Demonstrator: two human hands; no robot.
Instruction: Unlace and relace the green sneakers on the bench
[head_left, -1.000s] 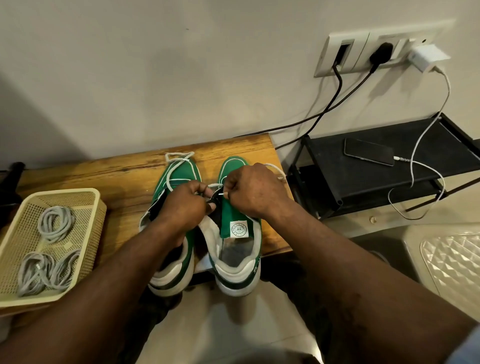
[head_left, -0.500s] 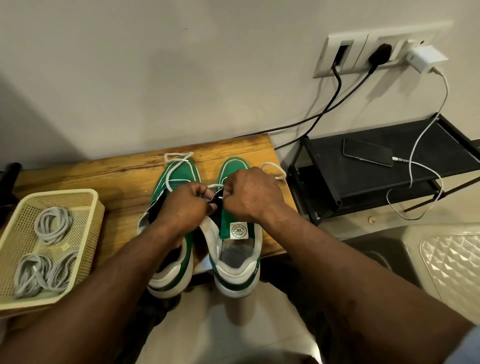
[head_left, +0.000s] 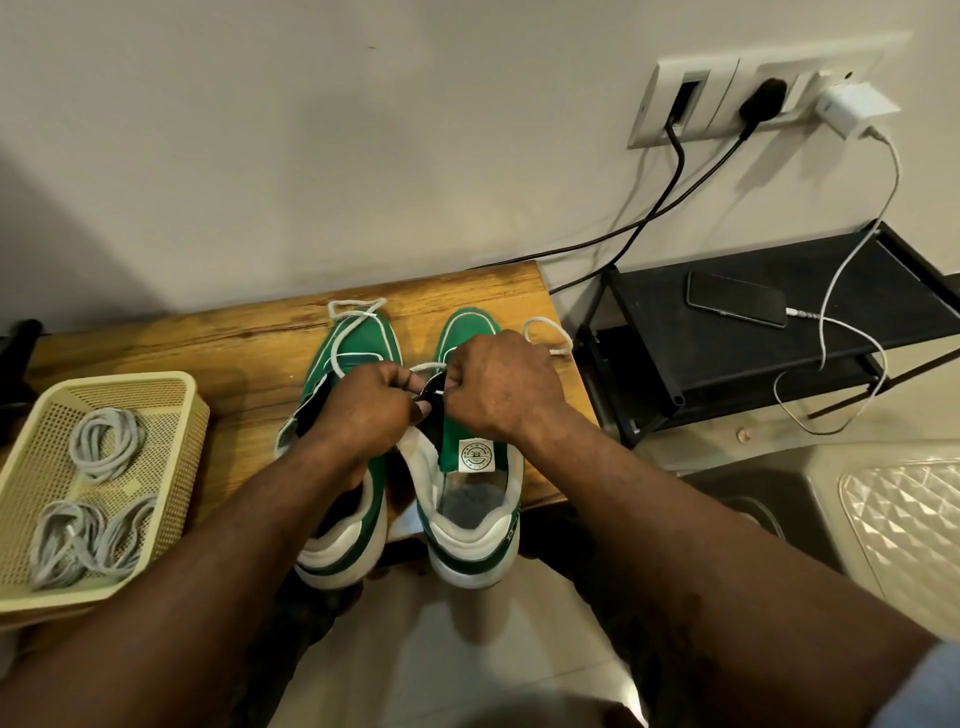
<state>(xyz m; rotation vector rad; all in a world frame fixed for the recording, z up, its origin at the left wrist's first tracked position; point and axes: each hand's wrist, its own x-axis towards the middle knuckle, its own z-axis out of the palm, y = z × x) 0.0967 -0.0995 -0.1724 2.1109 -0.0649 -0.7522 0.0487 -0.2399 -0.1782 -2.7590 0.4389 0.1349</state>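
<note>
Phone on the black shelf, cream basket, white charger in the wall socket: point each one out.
phone (head_left: 737, 299): head view, middle of its dark screen.
cream basket (head_left: 117, 381): head view, far rim.
white charger (head_left: 856, 106): head view, middle of its body.

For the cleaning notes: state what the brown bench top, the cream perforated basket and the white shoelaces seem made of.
Brown bench top: wood or wood-look laminate, semi-gloss; grain streaks and a soft sheen show.
Cream perforated basket: likely moulded plastic, matte; uniform colour and regular rows of holes in the walls.
White shoelaces: seemingly woven cotton-like cord, matte; a twisted texture and a frayed-looking end show.
</note>
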